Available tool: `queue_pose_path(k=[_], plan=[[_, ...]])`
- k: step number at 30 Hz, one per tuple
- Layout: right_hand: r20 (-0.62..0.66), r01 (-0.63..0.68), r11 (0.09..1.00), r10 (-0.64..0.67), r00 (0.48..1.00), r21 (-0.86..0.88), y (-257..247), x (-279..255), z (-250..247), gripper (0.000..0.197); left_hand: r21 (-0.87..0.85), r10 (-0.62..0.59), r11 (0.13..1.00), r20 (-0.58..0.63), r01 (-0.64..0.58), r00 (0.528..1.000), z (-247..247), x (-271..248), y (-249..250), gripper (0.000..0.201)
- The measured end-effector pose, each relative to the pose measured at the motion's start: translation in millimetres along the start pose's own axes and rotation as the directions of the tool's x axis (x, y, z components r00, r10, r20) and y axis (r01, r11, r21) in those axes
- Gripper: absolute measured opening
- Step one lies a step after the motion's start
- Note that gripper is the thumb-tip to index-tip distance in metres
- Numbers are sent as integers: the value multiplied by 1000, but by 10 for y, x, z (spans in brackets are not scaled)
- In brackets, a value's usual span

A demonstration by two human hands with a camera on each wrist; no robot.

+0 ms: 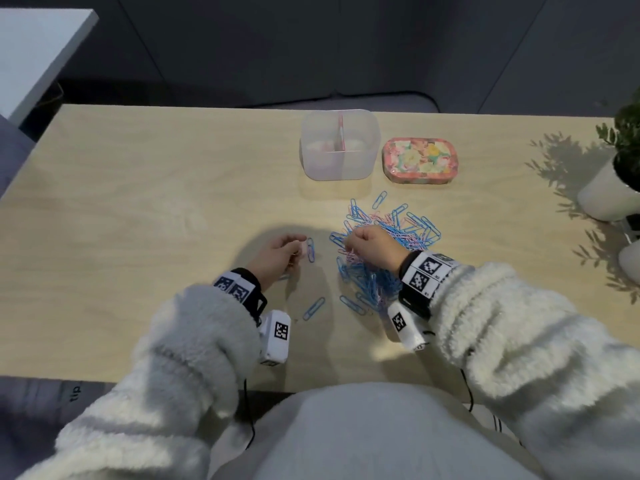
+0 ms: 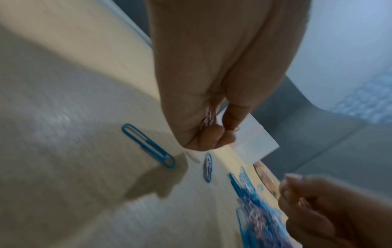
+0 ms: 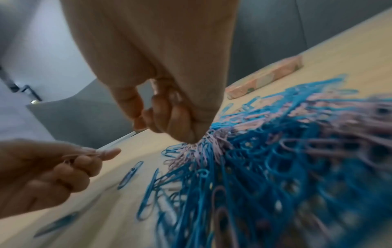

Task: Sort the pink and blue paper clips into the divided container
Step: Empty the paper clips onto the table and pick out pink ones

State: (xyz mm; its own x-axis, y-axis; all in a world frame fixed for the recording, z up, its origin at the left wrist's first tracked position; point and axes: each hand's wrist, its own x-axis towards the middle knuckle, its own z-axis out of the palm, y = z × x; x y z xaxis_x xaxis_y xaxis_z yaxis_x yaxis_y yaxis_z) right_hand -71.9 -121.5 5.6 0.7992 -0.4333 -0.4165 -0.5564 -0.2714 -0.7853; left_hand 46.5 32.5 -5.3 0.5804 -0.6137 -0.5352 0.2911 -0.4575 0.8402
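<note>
A tangled pile of blue and pink paper clips [image 1: 384, 244] lies on the wooden table [image 1: 156, 202]. My left hand [image 1: 294, 247] hovers just left of the pile and grips a small bunch of pink clips [image 2: 208, 118] in its curled fingers. My right hand [image 1: 349, 244] is over the pile's left edge with its fingers curled. Its underside brushes a clump of pink clips [image 3: 201, 146], and I see nothing between its thumb and fingers [image 3: 165, 117]. The clear divided container [image 1: 339, 147] stands behind the pile with a pink partition.
A floral tin lid [image 1: 417, 161] lies right of the container. Loose blue clips [image 1: 313, 308] lie between my hands, one [image 1: 310, 249] right by my left fingertips. White plant pots [image 1: 606, 192] stand at the table's right edge.
</note>
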Motion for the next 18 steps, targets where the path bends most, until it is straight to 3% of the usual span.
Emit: queue_pose_path(k=[2,4,6,8,11,13,18], plan=[[7,110,953,-112,994,-284,-25,79,9,16,-124,-118,986,-52,111,992,-37,77,44,22],[48,153,816,-152,987,-557,-41,105,23,16,-199,-231,956,-64,215,971,-56,121,78,26],[74,167,687,-162,984,-707,-29,125,47,20,-55,-217,976,-89,212,972,-62,156,69,34],[65,150,634,-156,986,-759,-22,127,65,18,276,-70,956,-123,102,990,-32,166,43,35],[26,101,658,-123,992,-746,-2,121,79,17,643,115,765,-81,-36,990,67,153,30,30],[7,79,685,-107,994,-725,13,108,83,20,724,157,689,-102,-35,982,123,151,38,29],[60,93,723,-72,996,-684,32,106,31,13,743,161,669,-104,-30,981,134,177,65,17]])
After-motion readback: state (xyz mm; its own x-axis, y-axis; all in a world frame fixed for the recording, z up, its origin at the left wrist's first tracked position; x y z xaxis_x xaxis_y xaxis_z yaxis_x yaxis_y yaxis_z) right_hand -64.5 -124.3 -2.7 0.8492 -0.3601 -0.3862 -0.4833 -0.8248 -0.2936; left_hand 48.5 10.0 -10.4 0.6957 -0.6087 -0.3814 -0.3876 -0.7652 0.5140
